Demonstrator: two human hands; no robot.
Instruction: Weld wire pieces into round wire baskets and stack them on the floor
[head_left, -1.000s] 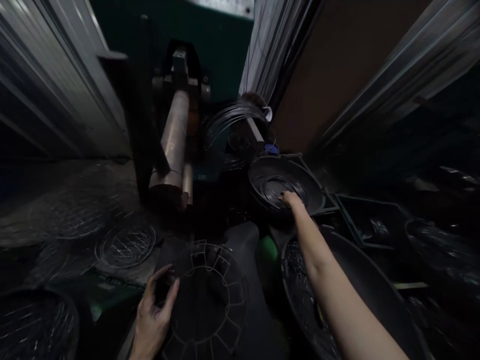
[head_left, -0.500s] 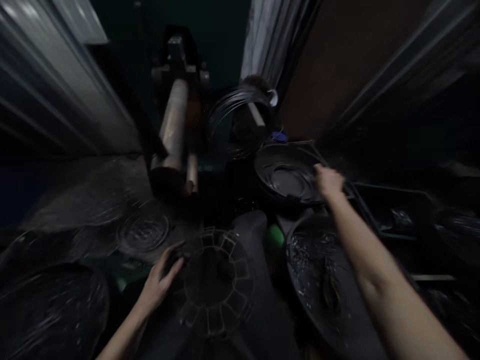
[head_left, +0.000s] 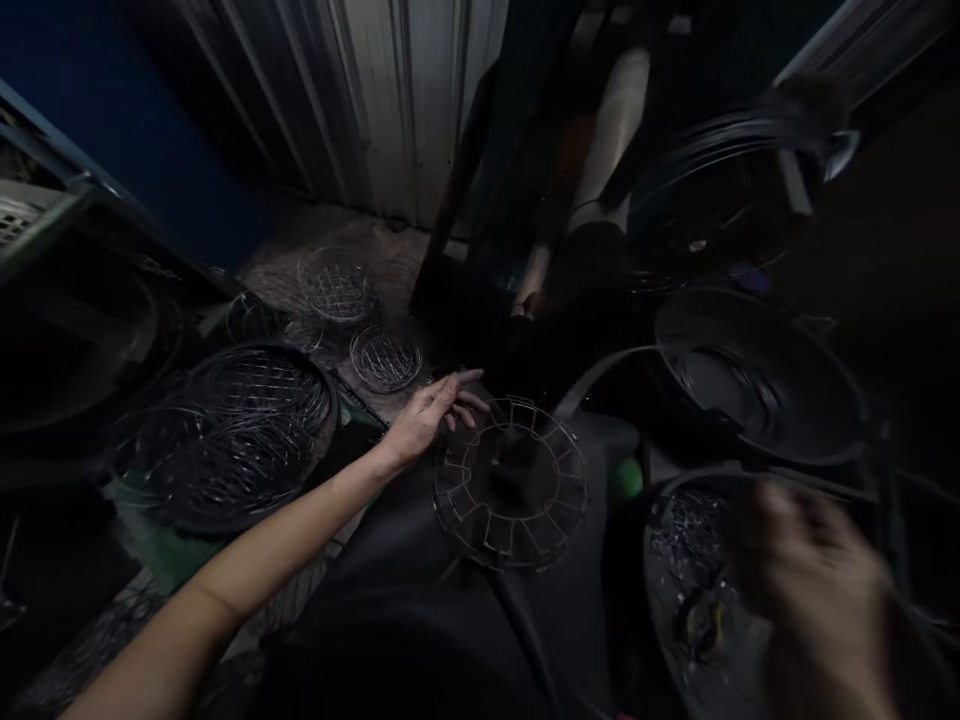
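A round wire frame point(head_left: 459, 500) with looped spokes rests on my dark-clothed lap. My left hand point(head_left: 431, 415) is at its upper left rim, fingers stretched out; whether they touch the wire I cannot tell. My right hand point(head_left: 821, 590) is smeared by motion above a round dark tray point(head_left: 656, 600) on the right, so its fingers do not show clearly. In that tray lie small shiny wire pieces point(head_left: 686, 525) and what looks like a yellow-and-dark hand tool point(head_left: 701, 625).
Behind the tray stands a wide black basin point(head_left: 817, 400) with coiled pieces inside. At left, a round container point(head_left: 330, 400) holds wire grids; more wire grids point(head_left: 386, 358) lie on the floor. A machine with a pale cylinder point(head_left: 615, 130) and a wire coil point(head_left: 720, 150) stand ahead.
My view has swung left. My right hand has moved back from the black basin to over the tray. My left hand stays by the wire frame, its fingers now straighter.
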